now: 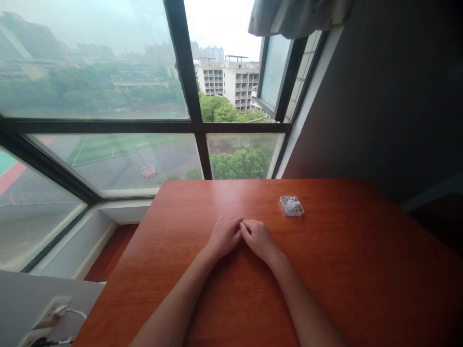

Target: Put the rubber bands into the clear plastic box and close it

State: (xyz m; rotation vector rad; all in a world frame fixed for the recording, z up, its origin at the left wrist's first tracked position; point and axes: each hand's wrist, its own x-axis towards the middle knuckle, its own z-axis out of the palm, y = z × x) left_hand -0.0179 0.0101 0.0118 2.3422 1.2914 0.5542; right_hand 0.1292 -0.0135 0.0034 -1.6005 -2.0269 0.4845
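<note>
My left hand (pixel 224 235) rests on the reddish-brown wooden table (pixel 347 260), its fingers curled inward and closed. Against its fingertips lie those of my right hand (pixel 258 237), which is also loosely closed on the tabletop. No object shows in either hand, though the undersides of the palms are hidden. A small clear plastic case (pixel 291 206) sits apart from both hands, beyond the right one and to its right. Small gold-coloured and pale pieces show through its lid, too small to make out.
Large dark-framed windows (pixel 197 126) stand behind the table, with one pane open at the upper right. A curtain (pixel 298 18) hangs at the top. Dark wall (pixel 369 96) rises on the right. A wall socket (pixel 54 311) with plugged cords is at the lower left.
</note>
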